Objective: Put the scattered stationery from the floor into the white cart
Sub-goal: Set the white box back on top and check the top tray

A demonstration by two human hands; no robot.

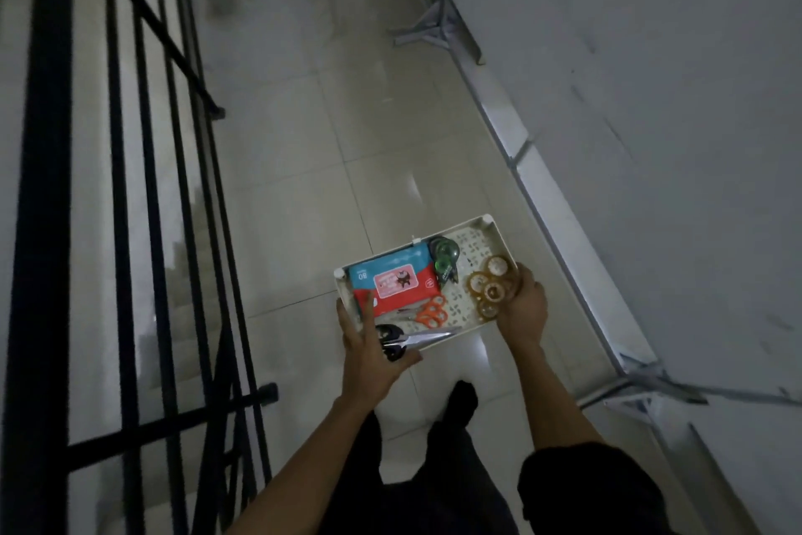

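I carry a white perforated tray (474,247) above the tiled floor with both hands. My left hand (372,363) holds its near left corner, fingers stretched along the left side and thumb under the black-handled scissors (429,337), which lie across the near rim. My right hand (523,311) grips the tray's right edge beside several brown tape rolls (490,283). Inside the tray lie a blue and red wipes pack (390,280), a green correction-tape dispenser (445,257) and orange-handled scissors (432,313).
A black metal railing (130,187) runs along the left with stairs going down behind it. A white wall (651,100) stands on the right, with grey metal frames (438,22) along its base. Pale floor tiles (304,122) stretch ahead. My dark shoe (462,400) is below the tray.
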